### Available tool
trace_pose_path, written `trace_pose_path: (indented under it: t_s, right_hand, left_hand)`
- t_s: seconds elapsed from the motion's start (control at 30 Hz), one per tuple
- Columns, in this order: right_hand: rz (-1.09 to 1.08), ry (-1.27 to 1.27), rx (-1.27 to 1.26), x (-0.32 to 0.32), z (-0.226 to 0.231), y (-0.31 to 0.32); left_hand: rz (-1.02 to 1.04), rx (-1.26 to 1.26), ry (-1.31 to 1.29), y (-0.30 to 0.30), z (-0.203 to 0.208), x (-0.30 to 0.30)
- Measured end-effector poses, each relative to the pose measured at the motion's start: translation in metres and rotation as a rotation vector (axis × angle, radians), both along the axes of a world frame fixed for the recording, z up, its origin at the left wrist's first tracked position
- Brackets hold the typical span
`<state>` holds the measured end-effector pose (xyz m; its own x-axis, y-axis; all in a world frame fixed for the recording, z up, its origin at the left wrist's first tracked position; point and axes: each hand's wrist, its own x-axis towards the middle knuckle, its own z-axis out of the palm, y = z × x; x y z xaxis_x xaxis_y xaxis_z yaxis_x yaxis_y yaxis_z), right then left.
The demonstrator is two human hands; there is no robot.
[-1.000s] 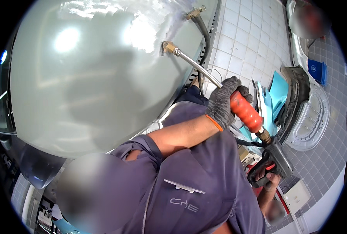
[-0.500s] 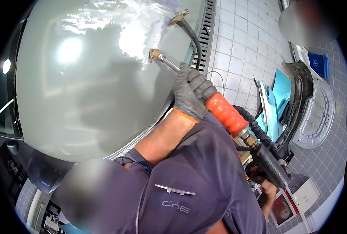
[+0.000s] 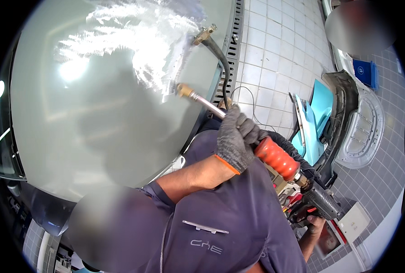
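Observation:
My left hand (image 3: 235, 139), in a grey knit glove with an orange cuff, is closed around the steel shaft of a slide-hammer dent puller (image 3: 279, 159), just ahead of its orange ribbed sleeve. The puller's brass tip (image 3: 183, 89) is at the lower edge of a bare shiny patch (image 3: 159, 50) on a grey-green car panel (image 3: 98, 145); whether it touches is unclear. At the lower right, my bare right hand (image 3: 316, 224) wraps the puller's black pistol grip, partly hidden. Beyond the tip, a brass clamp (image 3: 205, 35) with a thick black cable (image 3: 221, 59) sits on the panel.
Right of the panel, a slotted drain grate (image 3: 232, 54) borders white floor tiles (image 3: 261, 59). Turquoise body pieces (image 3: 311, 123), a dark bumper (image 3: 343, 100) and a silver panel (image 3: 365, 123) lie farther right, near a blue bin (image 3: 365, 73). A dark hose runs behind the puller.
The puller and my left hand have moved nearer and to the right. Its tip has shifted down the panel, farther from the clamp. The view has also shifted slightly.

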<state>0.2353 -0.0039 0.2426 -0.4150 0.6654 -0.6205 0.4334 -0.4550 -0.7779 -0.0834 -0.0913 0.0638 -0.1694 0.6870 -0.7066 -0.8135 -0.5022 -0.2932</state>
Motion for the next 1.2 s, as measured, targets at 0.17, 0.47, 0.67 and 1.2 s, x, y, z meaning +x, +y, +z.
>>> trace_pose_path:
  t_s: [0.17, 0.47, 0.67, 1.2]
  right_hand:
    - [-0.027, 0.030, 0.010, -0.015, 0.004, -0.007]
    - [-0.058, 0.049, 0.010, -0.038, 0.008, -0.021]
    - [-0.070, 0.050, 0.019, -0.050, 0.016, -0.028]
    - [-0.086, 0.031, 0.054, -0.075, 0.022, -0.038]
  left_hand:
    - [-0.057, -0.010, 0.058, 0.034, 0.008, -0.040]
    - [-0.002, 0.109, -0.061, 0.032, 0.004, -0.075]
    - [0.014, 0.161, -0.040, 0.024, 0.002, -0.082]
    - [-0.084, 0.171, 0.029, 0.027, -0.006, -0.080]
